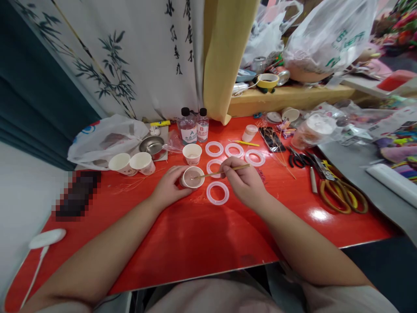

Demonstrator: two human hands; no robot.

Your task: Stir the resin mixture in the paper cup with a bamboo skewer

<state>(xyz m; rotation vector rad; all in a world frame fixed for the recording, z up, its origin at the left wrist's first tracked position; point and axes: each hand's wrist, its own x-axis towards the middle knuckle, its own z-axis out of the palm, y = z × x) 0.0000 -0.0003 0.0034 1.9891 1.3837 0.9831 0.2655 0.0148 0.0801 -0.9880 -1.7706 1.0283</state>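
- L hand (169, 186): forearm comes in from lower L, angled fwd & inward; fingers & thumb curved round side of the held cup (193, 183), thumb on near side. L grip = grasping cup, which stands upright on bench (195, 243).
- R hand (243, 180): forearm in from lower R, wrist just over the bench, fingers curled. R grip = pinching 1 thin stick (211, 174) btwn thumb & fingers; stick slants, tip inside the cup, other end pokes out past the hand.
- Held cup: approx. centre of bench, some liquid visible inside.
- Paper cups: 4 on L & centre incl. held one; 1 spare cup (192, 155) right behind it, 2 side-by-side cups (130, 164) farther L.
- Pink-white rings (217, 201): 5, flat on bench; 3 in back row, 1 partly behind R hand, 1 nearest, btwn the hands.
- Bottles (195, 132): 2, dark caps, labelled A & B, behind spare cup.
- Metal bowl (151, 145): 1, nr 2 L cups.
- Phone (272, 139): 1, back R.
- Big scissors (342, 195): 1 pr, far R.
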